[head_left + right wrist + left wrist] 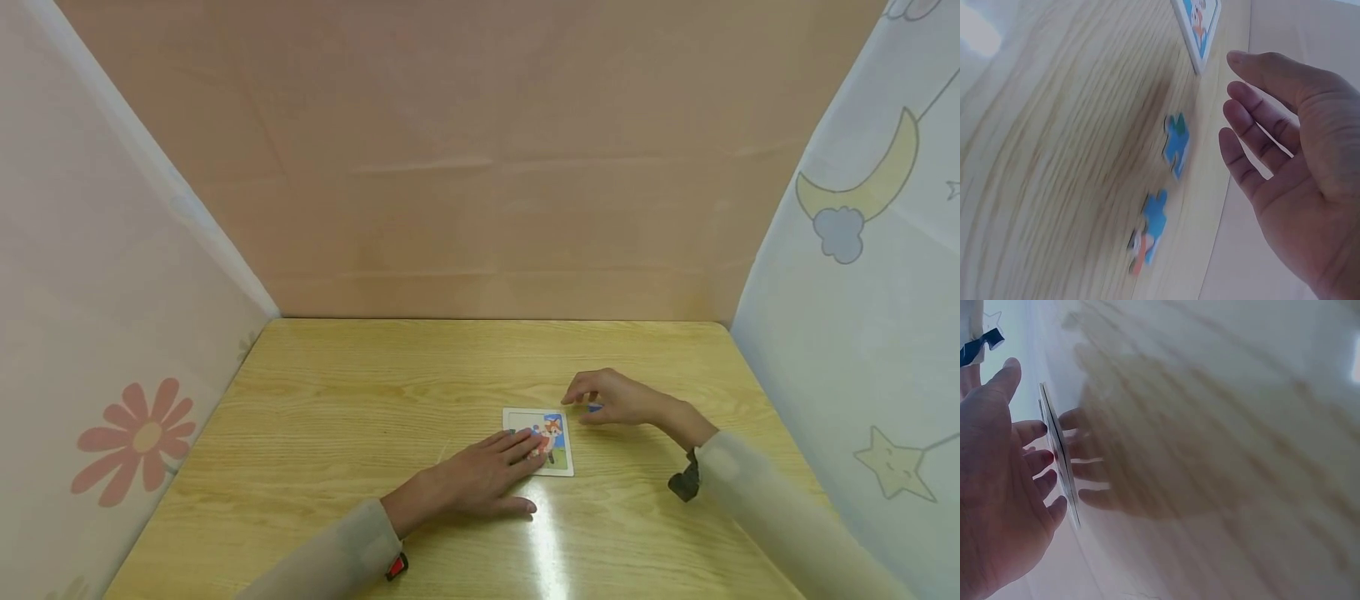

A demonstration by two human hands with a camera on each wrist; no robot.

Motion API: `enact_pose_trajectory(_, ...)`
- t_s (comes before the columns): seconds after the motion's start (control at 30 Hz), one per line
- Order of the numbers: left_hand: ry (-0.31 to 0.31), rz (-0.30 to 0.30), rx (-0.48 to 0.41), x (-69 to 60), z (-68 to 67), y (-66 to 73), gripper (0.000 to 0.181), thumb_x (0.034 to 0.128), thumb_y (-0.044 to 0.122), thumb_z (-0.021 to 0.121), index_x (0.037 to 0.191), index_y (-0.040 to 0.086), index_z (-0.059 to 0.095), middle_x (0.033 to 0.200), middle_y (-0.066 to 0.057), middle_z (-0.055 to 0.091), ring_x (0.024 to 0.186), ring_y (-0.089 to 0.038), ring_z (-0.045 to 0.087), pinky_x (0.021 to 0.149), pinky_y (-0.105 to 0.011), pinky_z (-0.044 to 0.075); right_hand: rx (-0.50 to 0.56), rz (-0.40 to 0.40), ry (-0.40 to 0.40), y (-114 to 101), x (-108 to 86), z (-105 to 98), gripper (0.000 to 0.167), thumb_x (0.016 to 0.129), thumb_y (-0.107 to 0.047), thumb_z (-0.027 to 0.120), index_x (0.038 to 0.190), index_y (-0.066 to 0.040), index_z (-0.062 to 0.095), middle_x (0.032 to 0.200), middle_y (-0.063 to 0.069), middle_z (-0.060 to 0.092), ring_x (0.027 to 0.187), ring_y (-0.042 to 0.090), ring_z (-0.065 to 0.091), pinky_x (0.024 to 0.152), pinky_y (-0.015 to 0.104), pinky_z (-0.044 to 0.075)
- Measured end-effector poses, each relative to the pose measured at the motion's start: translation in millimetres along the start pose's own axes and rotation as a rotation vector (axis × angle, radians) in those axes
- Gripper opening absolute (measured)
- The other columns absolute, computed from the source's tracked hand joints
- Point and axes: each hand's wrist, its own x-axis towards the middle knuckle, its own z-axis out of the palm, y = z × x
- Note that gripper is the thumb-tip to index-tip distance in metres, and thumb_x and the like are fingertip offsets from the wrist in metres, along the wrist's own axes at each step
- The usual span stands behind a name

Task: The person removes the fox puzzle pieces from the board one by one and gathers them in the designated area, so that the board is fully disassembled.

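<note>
Touching the picture board [557,443] is the left hand [483,479].

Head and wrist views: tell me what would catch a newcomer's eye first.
Likely the colourful puzzle board, partly under the left hand on the wood-grained table. Next, two loose puzzle pieces near the right hand. Then the yellow moon on the pale cloth at the right.

The tabletop [337,383] leaves passage at left, while hands [483,479] [626,400] crowd the puzzle board [559,460].
</note>
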Motion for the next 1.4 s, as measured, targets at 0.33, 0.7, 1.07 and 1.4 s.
enact_pose_trajectory(0.33, -0.011, -0.018, -0.013, 1.5, 1.1, -0.2, 0.083, 0.1072, 0.072, 0.023, 0.171, 0.019, 0.018, 0.178, -0.007, 0.011, 0.165, -0.024, 0.010, 0.133, -0.042, 0.017, 0.035, -0.001, -0.054, -10.2, 22.4, 9.8, 0.030, 0.088, 0.001, 0.083, 0.117, 0.001, 0.077, 0.113, 0.013, 0.074, 0.101, 0.031, 0.071, 0.086, 0.048, 0.063)
enact_pose_trajectory(0.7, -0.006, -0.015, -0.001, 3.6, -0.3, -0.3, 0.082, 0.1078, 0.071, 0.024, 0.171, 0.019, 0.019, 0.178, -0.009, 0.010, 0.165, -0.025, 0.010, 0.133, -0.043, 0.017, -0.028, 0.036, -0.127, -10.7, 30.4, 17.9, 0.031, 0.086, 0.001, 0.084, 0.116, -0.004, 0.079, 0.113, 0.006, 0.071, 0.107, 0.023, 0.069, 0.094, 0.039, 0.061)
enact_pose_trajectory(1.07, -0.011, -0.018, -0.016, 5.6, 0.2, -0.3, 0.081, 0.1080, 0.071, 0.025, 0.171, 0.020, 0.020, 0.178, -0.009, 0.011, 0.164, -0.025, 0.012, 0.132, -0.042, 0.019, -0.056, 0.026, -0.147, -6.6, 33.5, 21.4, 0.030, 0.084, 0.000, 0.087, 0.112, -0.007, 0.081, 0.109, 0.003, 0.067, 0.102, 0.019, 0.066, 0.091, 0.038, 0.060)
enact_pose_trajectory(1.4, -0.005, -0.020, -0.029, 6.7, -1.3, 0.0, 0.083, 0.1074, 0.071, 0.027, 0.171, 0.019, 0.021, 0.178, -0.008, 0.013, 0.164, -0.026, 0.015, 0.132, -0.041, 0.022, -0.091, -0.003, -0.157, -7.7, 35.8, 22.1, 0.026, 0.083, -0.001, 0.087, 0.106, -0.012, 0.083, 0.110, 0.000, 0.065, 0.101, 0.014, 0.061, 0.091, 0.033, 0.055)
